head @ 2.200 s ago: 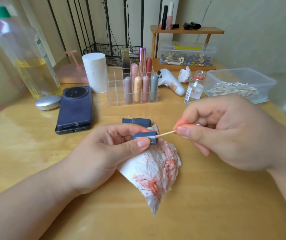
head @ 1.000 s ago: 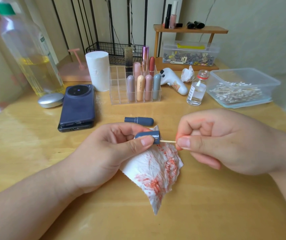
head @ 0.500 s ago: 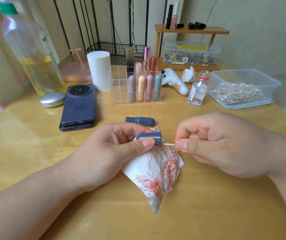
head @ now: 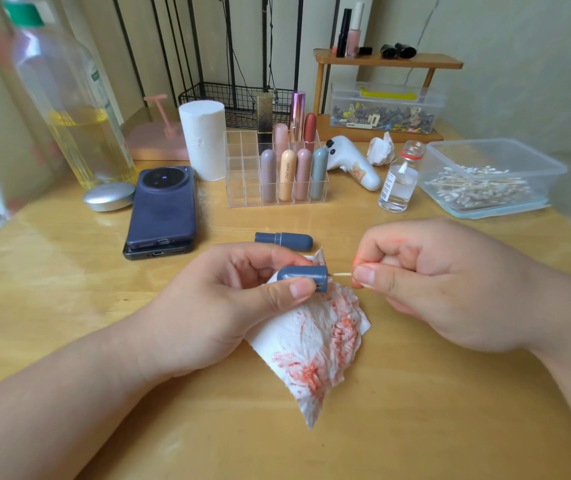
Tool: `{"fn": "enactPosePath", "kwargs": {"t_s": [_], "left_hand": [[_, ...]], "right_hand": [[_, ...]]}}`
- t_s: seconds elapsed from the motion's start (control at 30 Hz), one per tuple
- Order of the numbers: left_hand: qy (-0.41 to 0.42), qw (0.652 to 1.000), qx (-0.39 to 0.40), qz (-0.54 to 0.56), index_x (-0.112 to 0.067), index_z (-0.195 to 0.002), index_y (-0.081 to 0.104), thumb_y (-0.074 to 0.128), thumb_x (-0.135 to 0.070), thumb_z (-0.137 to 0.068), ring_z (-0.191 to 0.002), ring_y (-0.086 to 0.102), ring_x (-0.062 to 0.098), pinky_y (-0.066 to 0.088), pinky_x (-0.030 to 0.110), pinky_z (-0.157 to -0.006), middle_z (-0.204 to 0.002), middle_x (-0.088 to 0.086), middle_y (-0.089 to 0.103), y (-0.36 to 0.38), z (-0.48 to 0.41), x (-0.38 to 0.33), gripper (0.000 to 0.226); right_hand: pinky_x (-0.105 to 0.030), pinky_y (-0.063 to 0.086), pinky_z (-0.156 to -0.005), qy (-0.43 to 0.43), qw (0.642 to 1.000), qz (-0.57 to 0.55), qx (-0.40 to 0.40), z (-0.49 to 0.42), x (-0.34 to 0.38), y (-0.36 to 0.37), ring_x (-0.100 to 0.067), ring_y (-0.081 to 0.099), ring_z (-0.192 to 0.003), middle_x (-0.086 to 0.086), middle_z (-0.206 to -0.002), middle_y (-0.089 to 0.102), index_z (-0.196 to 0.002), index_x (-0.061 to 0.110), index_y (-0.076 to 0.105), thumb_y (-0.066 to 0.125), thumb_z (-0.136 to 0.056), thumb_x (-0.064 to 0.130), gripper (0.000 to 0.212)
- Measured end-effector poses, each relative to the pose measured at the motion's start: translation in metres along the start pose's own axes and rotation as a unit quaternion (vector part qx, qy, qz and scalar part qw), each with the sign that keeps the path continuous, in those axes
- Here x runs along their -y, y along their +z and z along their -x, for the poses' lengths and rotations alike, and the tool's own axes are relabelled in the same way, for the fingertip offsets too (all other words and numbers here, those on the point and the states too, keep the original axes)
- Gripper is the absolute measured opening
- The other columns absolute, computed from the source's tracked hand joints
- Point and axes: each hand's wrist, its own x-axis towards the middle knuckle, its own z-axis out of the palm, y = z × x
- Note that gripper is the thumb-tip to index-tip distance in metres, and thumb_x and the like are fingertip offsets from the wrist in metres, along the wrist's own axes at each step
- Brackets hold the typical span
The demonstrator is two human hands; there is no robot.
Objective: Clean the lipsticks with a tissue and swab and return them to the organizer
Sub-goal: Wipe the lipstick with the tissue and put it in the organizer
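Cap [head: 303,274]: pinched with tissue [head: 315,344] by left hand [head: 228,306].
Swab [head: 341,274]: pinched by right hand [head: 426,282], tip hidden in cap.
Lipstick [head: 284,241]: laid at tabletop [head: 69,289] centre.

Bright, soft daylight comes from the far left, where the table [head: 52,271] shows pale glare. Shadows under the left hand [head: 228,306] and right hand [head: 433,282] are weak. The bottle [head: 69,98] at the left edge is blurred and bent.

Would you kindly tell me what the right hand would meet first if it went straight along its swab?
Probably the open end of the blue cap gripped by the left hand; the swab enters it.
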Motion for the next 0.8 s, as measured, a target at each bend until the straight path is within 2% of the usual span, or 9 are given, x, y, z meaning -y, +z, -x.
{"fn": "enactPosePath", "kwargs": {"t_s": [0.1,0.2,0.33,0.47,0.57,0.67,0.8], "left_hand": [[0.005,1.000,-0.007,0.003,-0.009,-0.100,0.077,0.071,-0.021,-0.081,-0.091,0.071,0.029,0.056,0.038,-0.086,-0.098,0.018,0.076,0.0001,-0.0006,0.0017,0.023],[0.018,1.000,0.002,0.000,-0.010,-0.102,0.077,0.071,-0.024,-0.079,-0.095,0.072,0.028,0.057,0.036,-0.088,-0.102,0.017,0.076,0.0007,-0.0001,0.0010,0.027],[0.026,0.999,0.016,-0.011,-0.010,-0.103,0.077,0.071,-0.023,-0.080,-0.098,0.073,0.028,0.058,0.034,-0.090,-0.105,0.016,0.076,0.0019,0.0007,-0.0007,0.027],[0.026,0.999,0.007,-0.024,-0.011,-0.102,0.077,0.071,-0.024,-0.080,-0.097,0.073,0.027,0.058,0.034,-0.090,-0.103,0.014,0.076,0.0002,0.0004,-0.0011,0.026],[0.026,0.999,-0.006,-0.027,-0.012,-0.102,0.077,0.072,-0.026,-0.079,-0.099,0.072,0.031,0.057,0.037,-0.091,-0.102,0.015,0.076,-0.0024,-0.0001,-0.0003,0.027],[0.028,0.999,-0.009,-0.026,-0.013,-0.102,0.077,0.071,-0.025,-0.080,-0.098,0.073,0.031,0.058,0.035,-0.089,-0.102,0.014,0.077,-0.0020,0.0002,0.0002,0.026],[0.031,0.999,-0.016,-0.032,-0.012,-0.104,0.077,0.071,-0.023,-0.081,-0.101,0.072,0.034,0.057,0.039,-0.092,-0.104,0.016,0.076,-0.0018,-0.0009,0.0009,0.025]], "right_hand": [[-0.024,0.029,-0.043,0.020,0.999,-0.008,0.042,0.0018,0.0013,-0.0022,-0.009,0.030,-0.043,0.009,-0.044,0.041,-0.076,0.016,0.061,0.056,-0.099,0.019,0.024],[-0.018,0.027,-0.041,0.013,0.992,-0.088,0.089,0.0040,0.0050,-0.0055,-0.007,0.029,-0.038,0.009,-0.041,0.040,-0.081,0.005,0.061,0.054,-0.093,0.020,0.021],[-0.018,0.024,-0.040,-0.015,0.984,-0.158,0.081,0.0040,0.0053,-0.0089,-0.007,0.029,-0.036,0.004,-0.041,0.039,-0.085,-0.004,0.062,0.053,-0.092,0.012,0.020],[-0.019,0.026,-0.040,-0.003,0.995,-0.094,0.016,0.0031,0.0021,-0.0083,-0.007,0.029,-0.038,0.006,-0.042,0.039,-0.086,0.000,0.064,0.054,-0.100,0.011,0.020],[-0.020,0.027,-0.041,0.008,1.000,-0.026,-0.010,0.0023,-0.0003,-0.0078,-0.008,0.029,-0.040,0.008,-0.042,0.039,-0.082,0.010,0.066,0.057,-0.099,0.018,0.021],[-0.021,0.028,-0.041,0.012,1.000,0.002,0.013,0.0021,0.0004,-0.0063,-0.010,0.030,-0.042,0.007,-0.044,0.039,-0.081,0.016,0.067,0.058,-0.093,0.032,0.022],[-0.017,0.027,-0.040,0.024,0.994,-0.082,0.075,0.0043,0.0009,-0.0093,-0.008,0.029,-0.038,0.007,-0.041,0.040,-0.084,0.004,0.065,0.055,-0.100,0.015,0.022]]}}
